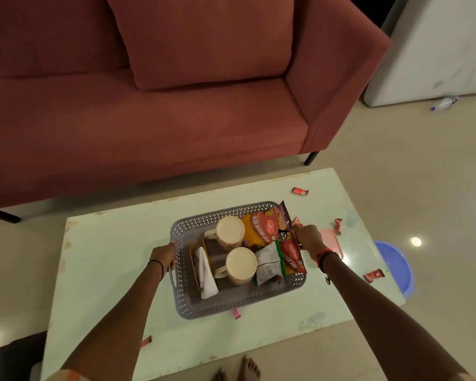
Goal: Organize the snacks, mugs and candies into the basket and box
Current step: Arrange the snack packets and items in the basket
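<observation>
A: Left hand [162,257]: closed on the basket [231,301] at its left handle, centre-left of frame. Right hand [308,237]: closed on the basket's right rim, centre-right, pressing against a snack packet.

B: Basket contents?

A: Item one, two mugs [230,232], mouth-down, one behind the other, mid-basket. Item two, snack packets [264,224], red and orange, leaning at the right side, one poking above the rim. Item three, white folded napkin [206,273] in a holder, left side.

B: Outstanding stock?

A: Candies [300,191] loose on the bench [107,243]: one upper right, two at the right edge, one touching the basket's near wall, one lower left. Pink box [334,239] partly hidden behind the right wrist; lid appears shut.

B: Handling note?

A: Judged step: shifting or squaring the loaded basket. Keep it level with even pull on both sides, since the mugs stand free and may slide. Mind the protruding packet under the right hand. Candies appear destined for the box.

B: Surroundings?

A: Red sofa [149,105] across the top of frame; blue tub [396,259] at the bench's right.
</observation>
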`<action>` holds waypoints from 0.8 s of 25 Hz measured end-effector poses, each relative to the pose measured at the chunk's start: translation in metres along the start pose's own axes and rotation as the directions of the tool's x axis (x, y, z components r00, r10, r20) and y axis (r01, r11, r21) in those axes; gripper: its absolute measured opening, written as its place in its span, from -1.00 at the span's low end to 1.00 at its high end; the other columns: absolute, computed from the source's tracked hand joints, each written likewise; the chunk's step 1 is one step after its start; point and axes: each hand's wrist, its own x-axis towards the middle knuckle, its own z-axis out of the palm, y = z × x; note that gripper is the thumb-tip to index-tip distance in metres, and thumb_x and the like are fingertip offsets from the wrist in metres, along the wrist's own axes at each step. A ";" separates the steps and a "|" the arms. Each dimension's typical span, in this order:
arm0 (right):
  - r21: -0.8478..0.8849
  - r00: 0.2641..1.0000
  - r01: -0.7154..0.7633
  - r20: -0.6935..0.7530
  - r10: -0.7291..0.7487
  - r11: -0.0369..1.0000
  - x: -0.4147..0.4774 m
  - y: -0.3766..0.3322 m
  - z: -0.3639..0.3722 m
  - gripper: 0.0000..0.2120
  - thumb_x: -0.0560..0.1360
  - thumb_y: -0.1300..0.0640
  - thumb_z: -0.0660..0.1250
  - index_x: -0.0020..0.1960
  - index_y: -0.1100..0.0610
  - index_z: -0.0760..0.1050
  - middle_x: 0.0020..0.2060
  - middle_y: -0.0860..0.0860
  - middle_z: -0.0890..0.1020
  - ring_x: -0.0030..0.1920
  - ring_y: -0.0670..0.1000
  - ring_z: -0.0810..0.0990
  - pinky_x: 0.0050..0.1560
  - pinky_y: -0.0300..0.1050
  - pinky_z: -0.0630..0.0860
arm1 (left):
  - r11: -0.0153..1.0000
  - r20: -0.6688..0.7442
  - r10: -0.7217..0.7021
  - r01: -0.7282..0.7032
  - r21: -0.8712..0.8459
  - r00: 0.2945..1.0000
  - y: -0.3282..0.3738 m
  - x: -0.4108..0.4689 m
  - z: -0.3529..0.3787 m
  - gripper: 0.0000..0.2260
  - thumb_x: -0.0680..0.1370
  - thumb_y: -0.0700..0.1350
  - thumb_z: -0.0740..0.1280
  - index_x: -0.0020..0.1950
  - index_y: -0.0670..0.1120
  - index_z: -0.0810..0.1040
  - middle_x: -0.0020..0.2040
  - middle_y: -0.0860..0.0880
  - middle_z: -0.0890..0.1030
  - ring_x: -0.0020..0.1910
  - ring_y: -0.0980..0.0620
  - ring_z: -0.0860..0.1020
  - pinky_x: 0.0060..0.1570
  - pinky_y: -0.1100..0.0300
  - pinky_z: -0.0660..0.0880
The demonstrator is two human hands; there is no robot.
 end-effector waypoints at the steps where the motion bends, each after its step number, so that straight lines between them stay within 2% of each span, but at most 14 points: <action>1: 0.003 1.000 0.002 -0.002 -0.002 1.000 0.008 -0.001 0.002 -0.68 0.57 -0.04 0.20 -0.15 0.22 0.46 -0.10 0.17 0.65 -0.10 0.14 0.64 0.11 0.07 0.59 | 1.000 -0.001 0.003 -0.003 0.002 1.000 0.002 0.008 0.004 -0.65 0.60 -0.04 0.20 -0.34 -0.17 0.38 -0.44 -0.13 0.35 -0.49 -0.03 0.27 -0.43 0.15 0.27; 5: 0.010 0.999 0.010 -0.044 -0.010 1.000 0.045 -0.001 0.018 -0.68 0.57 -0.03 0.19 -0.09 0.24 0.46 -0.04 0.20 0.64 0.00 0.20 0.64 0.17 0.13 0.56 | 1.000 -0.004 0.014 -0.014 0.009 1.000 0.005 0.045 0.019 -0.64 0.60 -0.02 0.19 -0.35 -0.15 0.37 -0.45 -0.13 0.34 -0.50 -0.02 0.27 -0.45 0.15 0.29; 9: 0.020 0.998 0.027 -0.058 -0.026 0.999 0.073 0.003 0.035 -0.64 0.58 -0.02 0.19 -0.31 0.16 0.38 -0.16 0.15 0.60 -0.14 0.12 0.60 0.13 0.09 0.58 | 1.000 -0.023 0.022 -0.022 0.010 1.000 0.004 0.078 0.027 -0.67 0.59 -0.02 0.20 -0.32 -0.16 0.36 -0.43 -0.12 0.35 -0.49 -0.02 0.29 -0.45 0.16 0.28; 12: 0.022 0.997 0.030 -0.069 -0.029 0.999 0.091 0.009 0.046 -0.61 0.58 -0.04 0.19 -0.33 0.17 0.37 -0.15 0.17 0.60 -0.10 0.14 0.61 0.15 0.11 0.57 | 1.000 -0.029 0.023 -0.022 0.008 0.999 -0.003 0.100 0.031 -0.69 0.59 -0.03 0.20 -0.30 -0.15 0.37 -0.41 -0.13 0.37 -0.49 -0.02 0.30 -0.45 0.16 0.29; 15: 0.031 0.994 0.045 -0.104 -0.042 0.999 0.103 0.010 0.051 -0.59 0.58 -0.07 0.19 -0.34 0.16 0.37 -0.18 0.16 0.59 -0.15 0.11 0.58 0.10 0.06 0.56 | 0.998 -0.058 0.050 -0.048 0.035 0.997 -0.004 0.114 0.034 -0.65 0.60 -0.03 0.19 -0.35 -0.16 0.38 -0.42 -0.15 0.39 -0.49 -0.04 0.31 -0.42 0.14 0.32; 20: 0.054 0.995 0.028 -0.094 -0.023 0.998 0.108 0.011 0.054 -0.59 0.57 -0.09 0.20 -0.33 0.16 0.37 -0.18 0.14 0.60 -0.14 0.09 0.59 0.12 0.08 0.58 | 0.996 -0.083 0.068 -0.063 0.057 0.994 -0.006 0.119 0.035 -0.63 0.59 0.02 0.19 -0.36 -0.15 0.39 -0.43 -0.15 0.40 -0.49 -0.05 0.33 -0.38 0.14 0.34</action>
